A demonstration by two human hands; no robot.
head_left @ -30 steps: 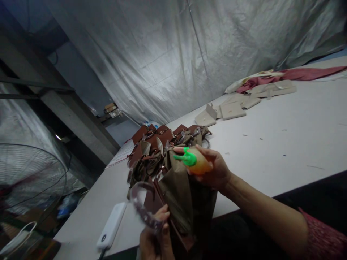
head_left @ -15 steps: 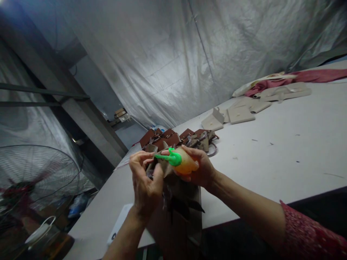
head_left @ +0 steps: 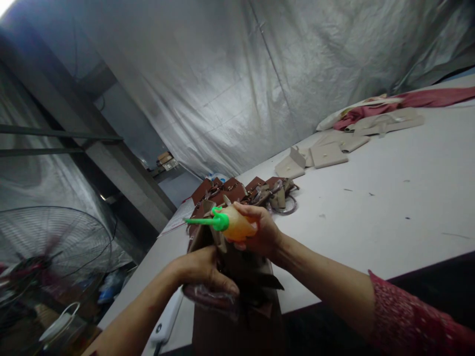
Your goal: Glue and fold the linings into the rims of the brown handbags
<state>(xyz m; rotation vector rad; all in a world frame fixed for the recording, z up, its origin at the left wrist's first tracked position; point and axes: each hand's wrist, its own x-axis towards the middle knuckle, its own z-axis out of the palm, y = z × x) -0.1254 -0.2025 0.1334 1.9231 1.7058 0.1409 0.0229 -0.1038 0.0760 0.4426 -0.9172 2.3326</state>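
Observation:
My right hand (head_left: 260,235) grips a small orange squeeze bottle (head_left: 237,228) with a green nozzle (head_left: 204,222) pointing left. Below it my left hand (head_left: 202,271) is closed over the top of a brown and olive bag (head_left: 237,301) held at the table's front edge, with a plastic-wrapped strap (head_left: 211,295) under its fingers. The bottle's nozzle hovers just above the bag's upper left corner. Behind both hands lies a heap of similar brown bags (head_left: 241,190).
The white table (head_left: 389,207) runs to the right, with beige bag pieces (head_left: 322,153) and red cloth (head_left: 408,101) at its far side. A white power bank (head_left: 166,321) lies by the front edge. A standing fan (head_left: 48,262) is at left. Silver sheeting hangs behind.
My left hand dropped from the nozzle tip, where it was pinching, down onto the bag's top and strap. The bottle shifted slightly left and its nozzle now points out free.

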